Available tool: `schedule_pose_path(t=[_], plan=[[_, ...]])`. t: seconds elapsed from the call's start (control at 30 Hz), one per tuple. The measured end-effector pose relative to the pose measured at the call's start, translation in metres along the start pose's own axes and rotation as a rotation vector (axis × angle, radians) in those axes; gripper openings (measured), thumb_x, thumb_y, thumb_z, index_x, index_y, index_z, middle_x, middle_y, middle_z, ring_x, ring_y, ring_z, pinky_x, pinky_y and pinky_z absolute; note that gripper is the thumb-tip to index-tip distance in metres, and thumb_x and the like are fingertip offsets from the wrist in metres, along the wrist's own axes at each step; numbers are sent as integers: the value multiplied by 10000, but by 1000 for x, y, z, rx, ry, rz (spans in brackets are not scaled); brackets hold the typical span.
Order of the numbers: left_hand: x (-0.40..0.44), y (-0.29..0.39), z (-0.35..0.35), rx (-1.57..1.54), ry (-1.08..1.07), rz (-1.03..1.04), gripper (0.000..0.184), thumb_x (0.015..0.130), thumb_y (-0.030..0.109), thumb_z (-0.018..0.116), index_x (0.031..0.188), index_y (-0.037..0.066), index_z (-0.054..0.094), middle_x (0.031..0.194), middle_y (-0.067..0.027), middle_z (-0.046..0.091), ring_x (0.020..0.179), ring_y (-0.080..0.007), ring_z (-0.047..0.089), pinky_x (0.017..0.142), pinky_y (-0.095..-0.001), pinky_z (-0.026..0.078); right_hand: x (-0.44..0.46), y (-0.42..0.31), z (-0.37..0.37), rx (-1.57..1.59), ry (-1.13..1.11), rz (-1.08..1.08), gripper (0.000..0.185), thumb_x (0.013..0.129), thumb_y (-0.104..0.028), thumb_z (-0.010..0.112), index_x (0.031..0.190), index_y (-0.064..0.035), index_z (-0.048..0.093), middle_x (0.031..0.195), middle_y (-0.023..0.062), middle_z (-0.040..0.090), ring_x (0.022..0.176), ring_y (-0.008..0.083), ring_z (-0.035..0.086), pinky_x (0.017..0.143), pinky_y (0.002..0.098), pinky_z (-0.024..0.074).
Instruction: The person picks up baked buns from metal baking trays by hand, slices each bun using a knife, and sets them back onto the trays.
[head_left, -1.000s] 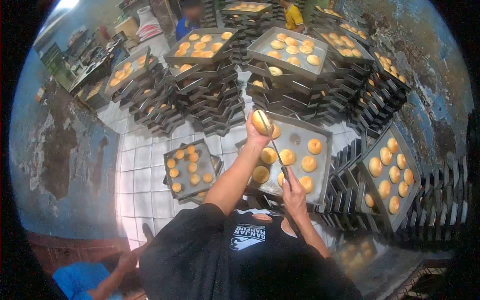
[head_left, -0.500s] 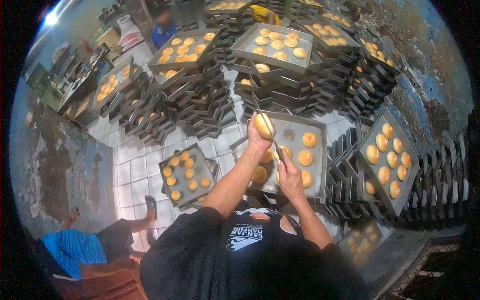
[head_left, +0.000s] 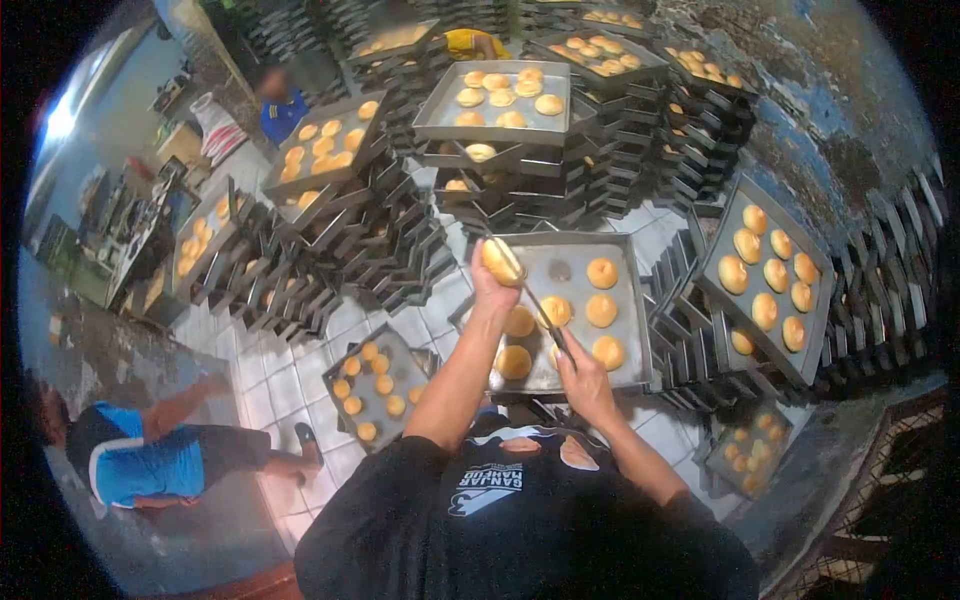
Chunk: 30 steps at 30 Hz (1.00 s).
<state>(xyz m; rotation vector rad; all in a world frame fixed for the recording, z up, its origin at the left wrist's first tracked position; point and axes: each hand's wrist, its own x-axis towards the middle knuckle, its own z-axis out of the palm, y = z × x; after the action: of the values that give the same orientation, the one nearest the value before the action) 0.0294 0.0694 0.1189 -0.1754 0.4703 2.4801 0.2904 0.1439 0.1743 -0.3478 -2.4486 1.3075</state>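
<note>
Your left hand (head_left: 492, 295) pinches a bun (head_left: 503, 262), fingers curled around it; your right hand (head_left: 585, 380) is closed on the handle of a knife (head_left: 552, 328), blade at the bun, depth can't be told. Right below your grip: a tray (head_left: 625, 325) with more buns (head_left: 601, 311), some partly hidden by your hands. Left of your grip, a smaller-looking tray (head_left: 405, 372) on the floor. Stacked trays (head_left: 492, 131) block the floor beyond, another stack (head_left: 815, 325) right. Far left, a person in blue (head_left: 175, 465).
</note>
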Motion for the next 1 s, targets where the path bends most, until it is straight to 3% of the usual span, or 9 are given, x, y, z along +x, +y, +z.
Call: schedule_pose_path(t=[0.07,0.23,0.47,0.53,0.6,0.7,0.83,0.93,1.0], plan=[[0,-8,4,55,128,32,346,925,522,627,936,179,677,824,-18,692,724,-207,672,619,-362,558,-19,3,-4,47,20,24,447,1000,-169,534,1412,4,509,1006,341,656,970,503,650,817,508,518],[-16,-55,2,142,85,-55,335,932,509,629,927,177,675,802,-17,684,721,-197,670,614,-348,549,24,5,-5,121,58,73,437,994,-194,552,1381,10,526,957,349,644,924,491,662,763,496,515],[-2,-36,7,175,82,42,350,959,511,616,914,167,668,796,-13,685,706,-188,672,636,-359,554,-20,19,-24,99,75,4,450,992,-192,554,1402,-8,521,911,347,643,863,487,670,734,512,511],[-10,-58,1,274,80,-58,349,968,506,617,929,163,670,804,-4,690,708,-172,672,651,-349,550,-6,14,-31,141,-15,229,465,995,-201,555,1418,-14,510,914,349,638,861,487,670,739,510,510],[-18,-78,8,275,110,-61,361,969,519,620,941,162,667,807,9,693,696,-162,668,650,-340,545,18,35,-22,148,94,75,472,1001,-214,555,1424,-13,502,910,353,631,860,488,669,738,505,507],[-11,-73,13,233,65,-37,399,978,557,589,971,166,664,872,-1,700,786,-157,677,699,-353,558,32,28,-29,130,-47,222,456,993,-187,560,1424,-42,525,916,315,657,839,454,678,747,442,518],[18,-43,-3,297,30,-12,479,1027,576,474,1069,129,644,929,-18,686,858,-172,663,781,-365,544,-5,39,-33,187,-58,280,464,996,-236,549,1427,-66,516,926,335,644,896,502,649,778,500,514],[10,-64,-1,378,135,-78,464,999,580,531,1102,142,647,951,-15,704,879,-183,681,805,-373,558,8,49,-21,155,-6,243,475,999,-241,548,1441,-73,504,917,328,649,871,486,660,768,501,511],[9,-76,-8,344,51,-132,482,994,595,528,1127,146,646,956,-9,705,903,-185,677,832,-371,550,37,53,-14,156,-68,362,483,1006,-263,547,1450,-77,500,865,302,653,808,442,671,752,476,512]])
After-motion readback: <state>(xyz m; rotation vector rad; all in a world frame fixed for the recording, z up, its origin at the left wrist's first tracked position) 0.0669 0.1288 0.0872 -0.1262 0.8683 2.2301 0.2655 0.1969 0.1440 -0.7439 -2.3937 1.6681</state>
